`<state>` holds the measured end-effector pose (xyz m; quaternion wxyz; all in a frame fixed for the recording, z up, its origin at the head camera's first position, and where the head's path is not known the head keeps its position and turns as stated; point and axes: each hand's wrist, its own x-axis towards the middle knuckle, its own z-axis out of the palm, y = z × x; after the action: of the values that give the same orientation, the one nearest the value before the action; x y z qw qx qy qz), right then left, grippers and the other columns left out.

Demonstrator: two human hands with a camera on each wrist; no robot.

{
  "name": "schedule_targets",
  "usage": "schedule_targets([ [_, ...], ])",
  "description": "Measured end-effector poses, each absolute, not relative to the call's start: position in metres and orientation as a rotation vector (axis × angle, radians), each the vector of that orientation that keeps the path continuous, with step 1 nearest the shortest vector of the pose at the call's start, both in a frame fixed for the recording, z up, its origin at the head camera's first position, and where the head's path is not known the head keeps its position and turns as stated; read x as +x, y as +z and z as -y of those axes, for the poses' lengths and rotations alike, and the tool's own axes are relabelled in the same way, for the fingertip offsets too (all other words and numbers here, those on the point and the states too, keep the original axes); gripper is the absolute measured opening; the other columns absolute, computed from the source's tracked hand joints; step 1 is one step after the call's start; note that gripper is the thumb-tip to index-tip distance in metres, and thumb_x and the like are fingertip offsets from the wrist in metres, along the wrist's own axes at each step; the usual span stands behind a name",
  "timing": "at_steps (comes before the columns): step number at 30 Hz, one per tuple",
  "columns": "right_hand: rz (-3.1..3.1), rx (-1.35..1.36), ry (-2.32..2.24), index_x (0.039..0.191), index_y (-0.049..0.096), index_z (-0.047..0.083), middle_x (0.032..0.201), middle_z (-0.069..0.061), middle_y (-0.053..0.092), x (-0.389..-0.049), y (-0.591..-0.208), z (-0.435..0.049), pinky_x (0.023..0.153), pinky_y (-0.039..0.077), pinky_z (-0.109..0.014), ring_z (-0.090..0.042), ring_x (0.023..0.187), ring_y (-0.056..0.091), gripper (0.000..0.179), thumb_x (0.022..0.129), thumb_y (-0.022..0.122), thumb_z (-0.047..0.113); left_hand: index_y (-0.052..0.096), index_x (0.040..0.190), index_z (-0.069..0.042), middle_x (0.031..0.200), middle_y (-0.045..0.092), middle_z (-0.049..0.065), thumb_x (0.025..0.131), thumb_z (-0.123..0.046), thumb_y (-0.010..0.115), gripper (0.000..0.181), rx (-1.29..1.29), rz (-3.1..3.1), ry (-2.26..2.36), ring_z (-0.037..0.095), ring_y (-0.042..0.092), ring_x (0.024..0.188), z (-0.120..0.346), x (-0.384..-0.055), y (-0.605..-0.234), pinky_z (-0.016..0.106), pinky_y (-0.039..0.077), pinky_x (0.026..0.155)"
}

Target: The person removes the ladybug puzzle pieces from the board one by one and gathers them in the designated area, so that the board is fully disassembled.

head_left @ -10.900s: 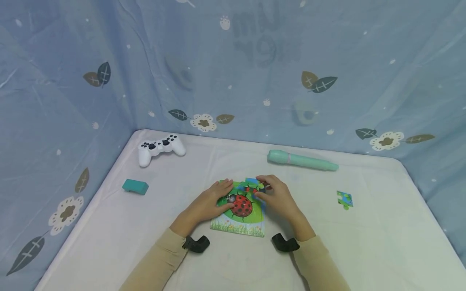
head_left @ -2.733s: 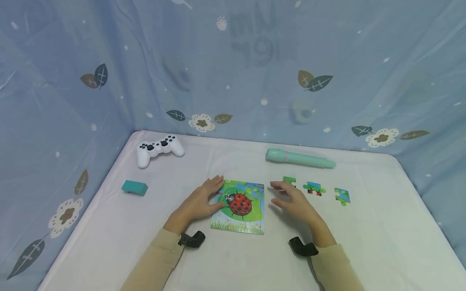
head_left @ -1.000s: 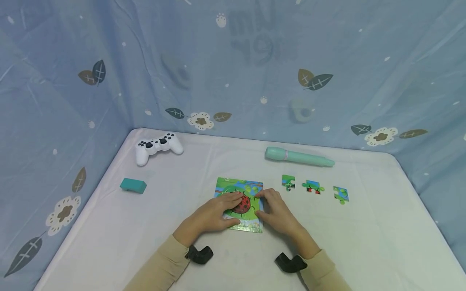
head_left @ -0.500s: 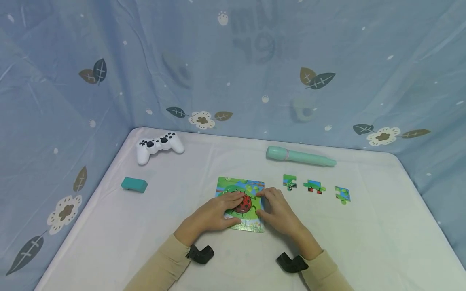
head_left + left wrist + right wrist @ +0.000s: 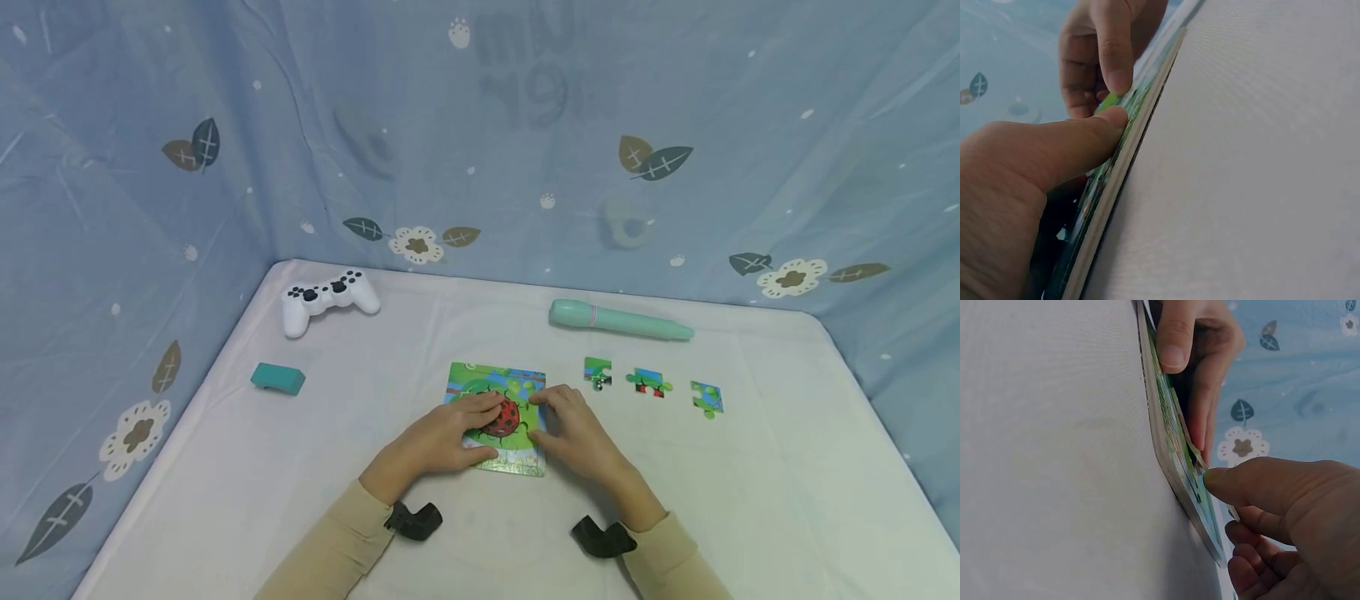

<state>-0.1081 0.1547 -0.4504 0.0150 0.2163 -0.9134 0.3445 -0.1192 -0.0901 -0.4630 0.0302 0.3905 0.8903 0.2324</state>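
Green-and-blue puzzle board point(image 5: 517, 461), ladybug print, lay near the middle of the table point(image 5: 480, 546). Part done, I judged: the left loose piece point(image 5: 593, 367), middle loose piece point(image 5: 647, 380) and right loose piece point(image 5: 707, 395) sat off the board, in a row slanting toward the table's right edge. Fourth, a puzzle piece point(image 5: 1107, 103), was in my right hand point(image 5: 573, 429), pinched between thumb and finger at the board's right side, looked slightly raised. That one was left to deal with; couldn't tell whether the remaining picture was pieces or printed base. My left hand point(image 5: 450, 437) grasped nothing, fingers laid over the ladybug. Board about square, so no clear long axis; its far side ran roughly parallel to the table's far edge. Picture's top pointed that way, grass strip toward me. Ladybug's head hidden under fingers.
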Motion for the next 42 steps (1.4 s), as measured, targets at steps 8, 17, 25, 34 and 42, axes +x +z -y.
schedule_targets([
  [8,2.842,0.587,1.139,0.115,0.060,0.004,0.115,-0.009,0.058,-0.113,-0.446,-0.165,0.085,0.049,-0.041,-0.021,0.100,0.052,0.041,0.078,0.076,0.009,0.050,0.136,-0.004,0.149,0.040,0.005,0.088,-0.047,0.062,0.066,1.223,-2.746,0.671,0.025,0.039,0.137,0.089,-0.120,-0.460,0.038,0.038,0.111],
  [17,2.797,0.555,1.269,0.121,0.058,0.003,0.117,-0.011,0.058,-0.121,-0.442,-0.195,0.089,0.050,-0.046,-0.026,0.102,0.055,0.042,0.082,0.073,0.008,0.050,0.136,-0.003,0.149,0.041,0.006,0.089,-0.044,0.063,0.063,1.234,-2.724,0.723,0.027,0.038,0.137,0.090,-0.118,-0.463,0.040,0.038,0.111],
  [25,2.770,0.539,1.188,0.123,0.057,0.000,0.120,-0.014,0.057,-0.115,-0.435,-0.247,0.090,0.050,-0.027,-0.027,0.105,0.054,0.042,0.083,0.070,0.004,0.050,0.136,-0.004,0.149,0.041,0.005,0.088,-0.044,0.064,0.064,1.224,-2.724,0.747,0.027,0.038,0.138,0.090,-0.118,-0.464,0.040,0.037,0.112],
  [34,2.840,0.369,1.123,0.127,0.054,0.001,0.124,-0.018,0.053,-0.091,-0.430,-0.315,0.085,0.033,0.002,0.015,0.106,0.039,0.043,0.087,0.068,0.009,0.050,0.137,-0.006,0.150,0.040,0.003,0.088,-0.046,0.064,0.065,1.213,-2.733,0.737,0.026,0.037,0.138,0.090,-0.119,-0.466,0.039,0.037,0.112],
  [42,2.888,0.207,1.111,0.129,0.052,0.000,0.124,-0.016,0.047,-0.071,-0.442,-0.363,0.082,0.029,0.007,0.026,0.103,0.031,0.046,0.088,0.067,0.013,0.051,0.136,-0.005,0.148,0.042,0.005,0.088,-0.043,0.064,0.063,1.233,-2.737,0.744,0.027,0.038,0.137,0.090,-0.118,-0.464,0.041,0.038,0.111],
])
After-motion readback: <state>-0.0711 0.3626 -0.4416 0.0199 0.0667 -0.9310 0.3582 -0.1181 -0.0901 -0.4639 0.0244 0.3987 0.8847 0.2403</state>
